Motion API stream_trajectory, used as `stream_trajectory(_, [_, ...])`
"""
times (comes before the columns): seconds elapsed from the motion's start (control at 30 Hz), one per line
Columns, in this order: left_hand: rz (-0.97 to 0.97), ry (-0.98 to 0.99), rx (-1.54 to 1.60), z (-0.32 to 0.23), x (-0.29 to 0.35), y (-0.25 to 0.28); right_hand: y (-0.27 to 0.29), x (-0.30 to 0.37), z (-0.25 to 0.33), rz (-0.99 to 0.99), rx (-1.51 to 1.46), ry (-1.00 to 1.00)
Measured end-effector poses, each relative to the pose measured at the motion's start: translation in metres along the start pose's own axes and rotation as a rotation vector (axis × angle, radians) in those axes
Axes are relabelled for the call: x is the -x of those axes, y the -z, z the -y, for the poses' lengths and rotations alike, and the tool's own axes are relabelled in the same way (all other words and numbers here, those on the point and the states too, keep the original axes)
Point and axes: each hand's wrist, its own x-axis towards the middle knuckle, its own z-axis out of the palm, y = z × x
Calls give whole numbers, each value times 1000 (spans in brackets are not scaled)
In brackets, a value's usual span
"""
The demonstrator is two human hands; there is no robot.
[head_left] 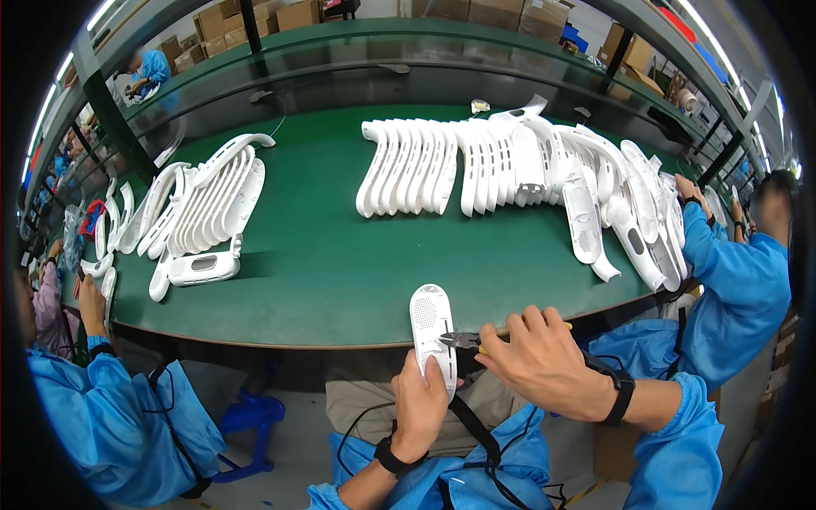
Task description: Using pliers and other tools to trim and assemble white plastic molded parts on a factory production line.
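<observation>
My left hand [422, 401] grips the lower end of a long white plastic shell [430, 313], rounded at its top and dotted with small holes. The shell is held up in front of the green table's near edge. In my right hand [537, 355] is a pair of pliers or cutters [461, 340] with dark jaws; a bit of yellow handle shows past the fingers. The jaw tips touch or nearly touch the shell's inner face near its middle slot. Whether they pinch anything is too small to tell.
Curved white shells [408, 166] stand in a row on the green table [314, 255], with a looser heap [625, 195] at right. Another stack [217, 200] lies at left. Co-workers in blue sit on both sides [739, 272]. A blue stool [252, 425] is at lower left.
</observation>
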Motion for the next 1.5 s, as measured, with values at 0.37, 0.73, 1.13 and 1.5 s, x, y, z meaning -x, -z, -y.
stream_trajectory(0.37, [-54,-16,-111,1,0,-1,7,-8,2,10,51,127])
stream_trajectory(0.73, [-79,-85,-150,1,1,-4,13,-13,6,109,195,177])
stream_trajectory(1.13, [-87,-149,-268,0,2,-3,22,-23,-2,129,363,299])
stream_trajectory(1.5, [-81,-129,-225,17,0,-3,-5,-18,-25,265,-431,118])
